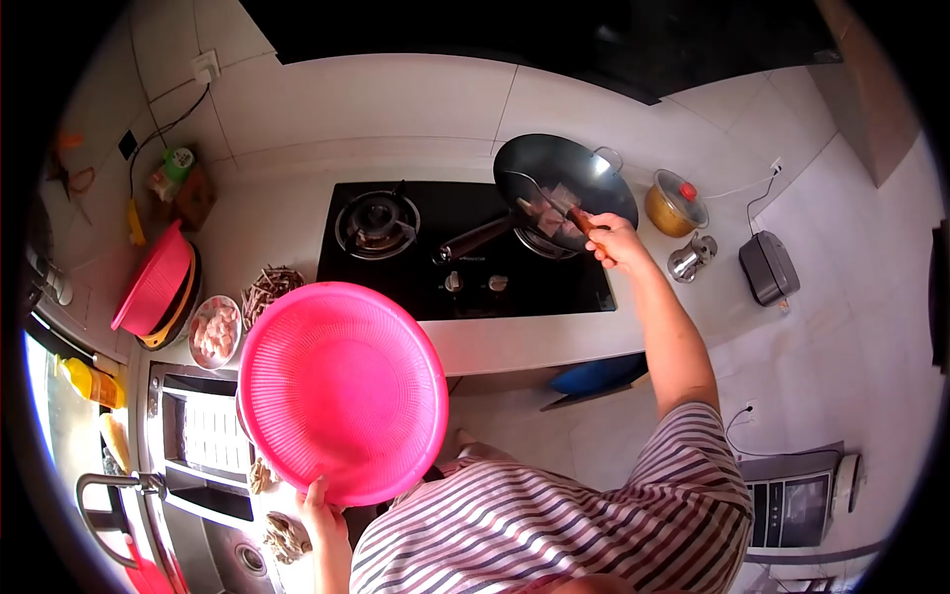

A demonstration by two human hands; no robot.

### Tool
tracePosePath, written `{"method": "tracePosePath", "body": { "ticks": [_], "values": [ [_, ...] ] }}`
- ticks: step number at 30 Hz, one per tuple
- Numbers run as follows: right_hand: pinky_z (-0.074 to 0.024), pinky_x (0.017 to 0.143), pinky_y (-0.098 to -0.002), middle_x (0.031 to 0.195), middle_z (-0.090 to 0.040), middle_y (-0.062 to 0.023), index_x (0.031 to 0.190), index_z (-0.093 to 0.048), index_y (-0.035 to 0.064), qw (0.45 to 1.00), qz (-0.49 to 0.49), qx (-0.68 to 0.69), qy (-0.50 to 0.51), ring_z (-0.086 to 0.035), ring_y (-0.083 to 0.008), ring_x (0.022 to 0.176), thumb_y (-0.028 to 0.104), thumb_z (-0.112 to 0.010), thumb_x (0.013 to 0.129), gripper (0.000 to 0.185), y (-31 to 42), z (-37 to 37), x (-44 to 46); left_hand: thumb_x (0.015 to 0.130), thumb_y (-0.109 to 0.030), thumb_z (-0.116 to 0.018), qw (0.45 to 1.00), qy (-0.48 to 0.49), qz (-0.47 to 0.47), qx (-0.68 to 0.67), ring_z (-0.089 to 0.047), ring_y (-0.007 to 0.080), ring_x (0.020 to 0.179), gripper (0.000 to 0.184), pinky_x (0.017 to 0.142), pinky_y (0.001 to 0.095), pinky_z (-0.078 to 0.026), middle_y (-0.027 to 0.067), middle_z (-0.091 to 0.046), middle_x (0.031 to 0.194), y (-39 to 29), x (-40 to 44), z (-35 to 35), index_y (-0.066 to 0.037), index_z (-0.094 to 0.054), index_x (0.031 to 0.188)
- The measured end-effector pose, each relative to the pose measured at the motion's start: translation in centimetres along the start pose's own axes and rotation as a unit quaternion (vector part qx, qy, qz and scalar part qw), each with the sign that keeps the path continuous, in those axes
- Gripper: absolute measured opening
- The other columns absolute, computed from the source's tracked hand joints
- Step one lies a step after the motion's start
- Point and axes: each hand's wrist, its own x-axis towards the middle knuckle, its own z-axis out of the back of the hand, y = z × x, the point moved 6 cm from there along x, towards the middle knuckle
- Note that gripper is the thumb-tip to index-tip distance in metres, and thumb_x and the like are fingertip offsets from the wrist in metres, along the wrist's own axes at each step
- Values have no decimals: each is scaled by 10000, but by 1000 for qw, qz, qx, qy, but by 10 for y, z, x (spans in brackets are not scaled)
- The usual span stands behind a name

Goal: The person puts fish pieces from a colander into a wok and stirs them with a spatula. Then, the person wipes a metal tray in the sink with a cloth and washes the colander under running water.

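Note:
My left hand point(322, 517) grips the near rim of a large pink plastic colander point(341, 386). The colander is tilted so that its inside faces me, and no food shows in it. My right hand point(617, 244) is closed round the wooden handle of a spatula point(580, 217), whose metal end reaches into a black wok point(599, 176). Pale pink chunks of meat point(560, 202) lie in the wok, which sits tilted on the right burner. The wok's long dark handle point(473, 239) points left, and neither hand is on it.
The left burner point(377, 224) is bare. A bowl of pale meat pieces point(215, 332) and a heap of brown sticks point(271, 290) stand left of the stove. A lidded pot point(674, 206) and metal jug point(691, 258) are at right. The sink point(213, 495) lies lower left.

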Motion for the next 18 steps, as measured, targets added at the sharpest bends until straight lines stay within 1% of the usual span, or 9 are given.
{"method": "tracePosePath", "body": {
  "ticks": [1,2,4,5,8,10,14,16,18],
  "values": [
    [-295,345,-206,705,-556,-72,1099,-485,77,1000,3,-19,-2,-438,-75,449,90,-533,810,294,6,6,-11,756,-59,-575,1000,14,5,-1,-569,120,577,172,363,204,-394,15,-597,807,2,1,3,-55,-549,926],
    [-286,339,-209,714,-564,-79,1117,-477,71,1000,7,-25,-9,-437,-74,443,86,-533,807,315,7,12,-14,755,-56,-572,1000,28,8,-2,-573,123,581,178,367,207,-407,19,-599,812,2,1,3,-52,-548,932],
    [-282,336,-212,713,-563,-79,1143,-463,66,999,32,-15,-29,-434,-75,441,82,-528,811,339,8,18,-27,755,-58,-571,1000,15,8,-5,-578,130,583,183,371,213,-421,25,-600,815,5,1,0,-51,-547,935],
    [-282,336,-212,713,-563,-79,1143,-463,66,999,32,-15,-30,-434,-75,441,82,-528,811,339,6,21,-31,754,-60,-571,1000,3,7,-6,-582,137,586,188,375,219,-435,31,-602,819,5,0,-2,-49,-546,939],
    [-287,330,-224,684,-543,-82,1145,-454,55,996,46,15,-72,-426,-88,427,54,-523,808,344,1,31,-39,755,-68,-568,1000,20,14,3,-590,151,591,198,379,235,-455,42,-604,825,2,-1,-7,-47,-543,951],
    [-283,327,-225,687,-544,-84,1146,-450,53,997,36,7,-72,-418,-86,419,56,-520,812,341,-7,32,-38,756,-70,-567,1000,24,14,3,-586,152,585,199,376,238,-452,43,-603,825,4,3,-6,-46,-541,952],
    [-291,322,-229,675,-534,-74,1139,-453,53,997,9,42,-61,-417,-86,413,65,-527,815,333,-26,23,-22,756,-72,-567,999,35,14,5,-572,146,566,193,374,239,-445,40,-600,809,3,3,-12,-46,-540,946],
    [-298,320,-231,667,-528,-68,1134,-456,57,997,17,22,-73,-420,-89,413,70,-529,815,327,-33,23,-17,754,-71,-569,999,34,15,8,-564,139,558,190,372,231,-429,34,-596,794,3,0,-14,-49,-541,941],
    [-279,332,-216,678,-552,-59,1127,-461,62,995,31,11,-91,-434,-75,434,78,-528,820,314,-31,26,-20,752,-69,-570,999,33,15,9,-556,131,550,187,369,222,-414,27,-591,780,3,0,-14,-51,-542,936]
  ]
}}
